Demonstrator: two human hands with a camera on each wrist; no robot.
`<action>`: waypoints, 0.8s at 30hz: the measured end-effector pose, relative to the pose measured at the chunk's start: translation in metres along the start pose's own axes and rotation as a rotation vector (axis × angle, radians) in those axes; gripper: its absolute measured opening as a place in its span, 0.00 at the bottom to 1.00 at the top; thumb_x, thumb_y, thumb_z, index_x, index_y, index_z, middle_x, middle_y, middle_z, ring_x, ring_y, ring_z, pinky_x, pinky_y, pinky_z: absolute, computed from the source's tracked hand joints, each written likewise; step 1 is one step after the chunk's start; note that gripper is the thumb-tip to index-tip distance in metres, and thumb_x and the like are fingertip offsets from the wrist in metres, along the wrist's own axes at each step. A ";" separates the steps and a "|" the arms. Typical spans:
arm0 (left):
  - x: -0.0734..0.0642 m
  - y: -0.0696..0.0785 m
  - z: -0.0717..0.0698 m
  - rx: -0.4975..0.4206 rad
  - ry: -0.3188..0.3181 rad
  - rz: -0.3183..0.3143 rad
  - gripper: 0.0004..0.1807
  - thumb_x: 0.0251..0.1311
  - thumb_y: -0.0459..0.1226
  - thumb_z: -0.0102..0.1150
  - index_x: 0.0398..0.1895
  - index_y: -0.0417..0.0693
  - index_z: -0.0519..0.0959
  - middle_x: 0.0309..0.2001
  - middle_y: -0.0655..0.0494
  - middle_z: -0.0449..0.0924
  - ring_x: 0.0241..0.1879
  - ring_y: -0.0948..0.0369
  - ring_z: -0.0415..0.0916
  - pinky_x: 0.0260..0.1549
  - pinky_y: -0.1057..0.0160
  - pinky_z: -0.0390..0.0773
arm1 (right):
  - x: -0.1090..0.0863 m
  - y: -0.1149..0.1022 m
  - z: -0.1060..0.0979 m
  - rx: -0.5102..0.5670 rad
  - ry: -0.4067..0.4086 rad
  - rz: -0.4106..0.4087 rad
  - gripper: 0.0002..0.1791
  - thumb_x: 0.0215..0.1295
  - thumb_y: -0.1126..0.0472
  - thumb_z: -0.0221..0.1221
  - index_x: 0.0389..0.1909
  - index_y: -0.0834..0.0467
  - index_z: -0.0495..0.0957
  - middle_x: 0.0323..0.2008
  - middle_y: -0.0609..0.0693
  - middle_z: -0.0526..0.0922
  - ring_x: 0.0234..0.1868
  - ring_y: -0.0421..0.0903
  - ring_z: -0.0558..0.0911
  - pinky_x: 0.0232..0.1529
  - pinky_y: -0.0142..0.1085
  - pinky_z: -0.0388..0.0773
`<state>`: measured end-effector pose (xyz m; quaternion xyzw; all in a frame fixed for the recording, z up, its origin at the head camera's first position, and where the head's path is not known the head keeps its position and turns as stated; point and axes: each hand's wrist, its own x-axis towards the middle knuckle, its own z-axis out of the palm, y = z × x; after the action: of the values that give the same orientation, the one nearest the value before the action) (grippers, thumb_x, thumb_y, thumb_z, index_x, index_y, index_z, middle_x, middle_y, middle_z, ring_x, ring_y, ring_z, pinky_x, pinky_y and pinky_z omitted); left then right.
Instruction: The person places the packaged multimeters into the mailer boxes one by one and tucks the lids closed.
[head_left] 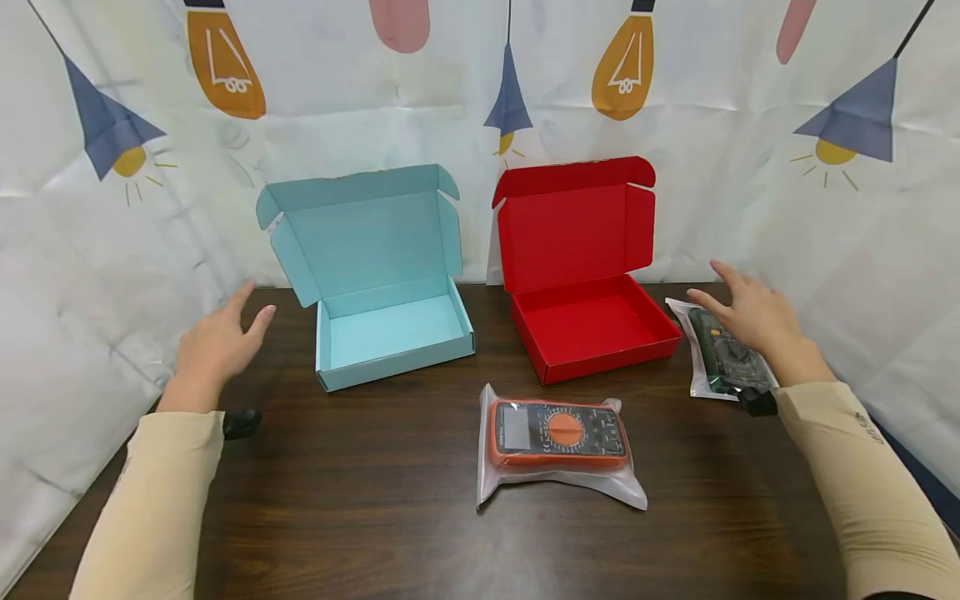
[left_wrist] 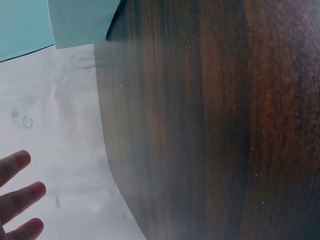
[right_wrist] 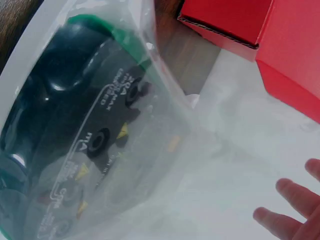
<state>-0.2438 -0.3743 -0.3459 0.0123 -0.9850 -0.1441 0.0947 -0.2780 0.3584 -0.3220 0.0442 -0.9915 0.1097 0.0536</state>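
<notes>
My left hand (head_left: 217,346) hovers at the left side of the table, fingers spread and holding nothing, to the left of a light blue box (head_left: 397,367) with its lid raised. In the left wrist view, three fingertips (left_wrist: 35,190) show at the lower left. On the right, my right hand (head_left: 757,312) is over a dark green multimeter (head_left: 723,350) in a clear plastic bag, its fingers extended. The right wrist view shows the bagged meter (right_wrist: 75,115) close up, with the fingers apart from it. An orange multimeter (head_left: 558,433) in another clear bag lies at the table's middle.
An open red box (head_left: 600,354) stands between the blue box and the green multimeter. Behind the boxes hangs a white curtain (head_left: 442,108) printed with lamps and bulbs. The table (head_left: 360,500) has a dark wood-grain top.
</notes>
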 end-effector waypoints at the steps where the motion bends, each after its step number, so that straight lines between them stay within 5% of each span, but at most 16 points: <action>1: 0.000 0.000 -0.001 -0.004 0.003 0.004 0.43 0.77 0.63 0.27 0.84 0.49 0.42 0.72 0.23 0.56 0.62 0.22 0.59 0.50 0.23 0.64 | 0.000 -0.001 -0.001 -0.002 -0.001 -0.004 0.48 0.75 0.29 0.42 0.82 0.60 0.48 0.70 0.79 0.59 0.66 0.78 0.62 0.61 0.73 0.59; 10: -0.004 0.005 -0.001 0.003 0.024 0.030 0.42 0.77 0.62 0.33 0.78 0.40 0.58 0.62 0.26 0.73 0.56 0.26 0.70 0.43 0.32 0.72 | -0.009 -0.013 -0.008 0.003 -0.023 -0.025 0.47 0.75 0.29 0.43 0.80 0.60 0.54 0.62 0.75 0.73 0.54 0.74 0.75 0.42 0.64 0.75; 19: -0.008 0.010 -0.001 -0.020 -0.008 0.047 0.43 0.77 0.64 0.33 0.78 0.39 0.59 0.62 0.24 0.71 0.52 0.27 0.72 0.40 0.32 0.73 | -0.017 -0.027 -0.008 0.022 -0.035 -0.057 0.47 0.74 0.29 0.45 0.80 0.58 0.55 0.67 0.69 0.72 0.58 0.71 0.75 0.40 0.57 0.77; 24: -0.011 0.013 0.001 -0.035 0.002 0.072 0.41 0.77 0.62 0.35 0.78 0.40 0.59 0.60 0.27 0.75 0.51 0.29 0.75 0.40 0.34 0.73 | -0.020 -0.035 -0.005 0.041 -0.060 -0.086 0.45 0.75 0.32 0.46 0.80 0.58 0.55 0.66 0.68 0.73 0.62 0.71 0.72 0.46 0.62 0.76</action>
<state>-0.2335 -0.3612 -0.3450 -0.0246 -0.9820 -0.1576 0.1012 -0.2539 0.3265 -0.3118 0.0912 -0.9874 0.1262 0.0278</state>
